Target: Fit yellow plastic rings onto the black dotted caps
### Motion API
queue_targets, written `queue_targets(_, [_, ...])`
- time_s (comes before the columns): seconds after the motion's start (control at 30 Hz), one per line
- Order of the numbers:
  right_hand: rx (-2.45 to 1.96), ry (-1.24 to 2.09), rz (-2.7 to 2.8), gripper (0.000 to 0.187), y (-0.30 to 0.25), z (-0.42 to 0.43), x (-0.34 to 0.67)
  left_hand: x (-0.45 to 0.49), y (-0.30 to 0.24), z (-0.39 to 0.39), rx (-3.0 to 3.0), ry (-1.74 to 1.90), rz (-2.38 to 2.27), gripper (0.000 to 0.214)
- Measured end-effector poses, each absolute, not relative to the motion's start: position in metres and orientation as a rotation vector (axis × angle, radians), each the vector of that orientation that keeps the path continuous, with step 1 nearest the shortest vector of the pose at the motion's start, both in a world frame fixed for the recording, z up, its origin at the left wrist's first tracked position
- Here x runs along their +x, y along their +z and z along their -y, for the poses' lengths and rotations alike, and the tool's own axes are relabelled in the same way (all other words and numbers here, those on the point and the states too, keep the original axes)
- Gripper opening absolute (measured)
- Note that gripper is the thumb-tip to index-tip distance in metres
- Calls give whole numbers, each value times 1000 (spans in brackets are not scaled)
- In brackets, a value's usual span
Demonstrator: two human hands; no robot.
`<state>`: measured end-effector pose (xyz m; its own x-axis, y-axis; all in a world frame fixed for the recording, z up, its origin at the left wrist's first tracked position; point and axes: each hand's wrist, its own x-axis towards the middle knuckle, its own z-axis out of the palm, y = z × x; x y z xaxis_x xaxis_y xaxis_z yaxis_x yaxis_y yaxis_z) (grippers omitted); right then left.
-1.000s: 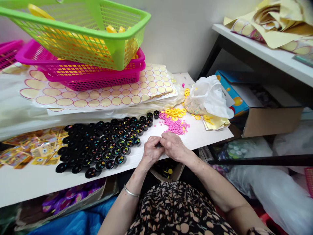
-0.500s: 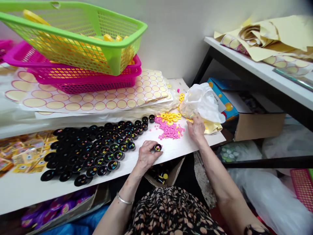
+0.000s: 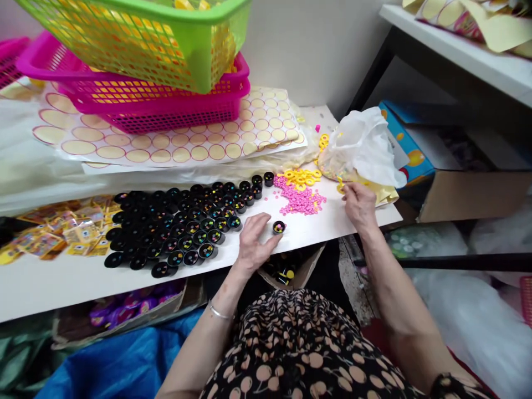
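A black cup stands beside the left fingers.

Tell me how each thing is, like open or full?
Single black cup: upright, open-topped, coloured pieces inside
Left hand: open beside that cup
Right hand: pinching a yellow ring
Grouped black cups: open-topped, many with coloured pieces inside
Pink beads: loose heap
Yellow ring pile: loose
Lime-green basket: tilted, holding yellow pieces
Magenta basket: beneath it, holding yellow pieces
White plastic bag: crumpled; can't tell if tied
Cardboard box: open
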<state>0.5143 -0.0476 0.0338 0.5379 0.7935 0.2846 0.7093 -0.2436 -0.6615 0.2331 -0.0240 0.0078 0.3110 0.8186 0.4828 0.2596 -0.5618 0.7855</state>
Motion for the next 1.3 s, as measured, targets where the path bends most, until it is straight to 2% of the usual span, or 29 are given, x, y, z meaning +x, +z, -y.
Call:
queue_targets(0.1, [-1632, 762, 1111, 23, 51, 80, 474, 232, 28, 48, 1903, 1266, -975, 20])
queue_targets(0.17, [-1476, 1143, 1146, 24, 57, 99, 443, 235, 38, 64, 1650, 1090, -991, 16])
queue_targets(0.23, [-1377, 1380, 1198, 25, 56, 112, 416, 238, 42, 74, 1319, 853, -971, 20])
queue_targets(0.3, [-1353, 1451, 1216, 26, 53, 119, 396, 239, 41, 77, 1036, 705, -943, 24])
queue_targets(0.47, [-1347, 1315, 1204, 25, 49, 121, 375, 238, 34, 67, 737, 768, -1024, 27])
queue_targets(0.63, [-1396, 867, 1574, 24, 54, 111, 370, 246, 41, 60, 679, 876, -1009, 25])
queue_targets(0.87, [-1532, 511, 1668, 21, 39, 80, 380, 250, 32, 39, 695, 1103, -1116, 29])
queue_targets(1.13, [-1645, 491, 1791, 12, 34, 65, 382, 254, 15, 32, 812, 1022, -1168, 32])
queue_targets(1.3, [-1589, 628, 1671, 11, 32, 63, 381, 262, 15, 29, 986, 1023, -1202, 26])
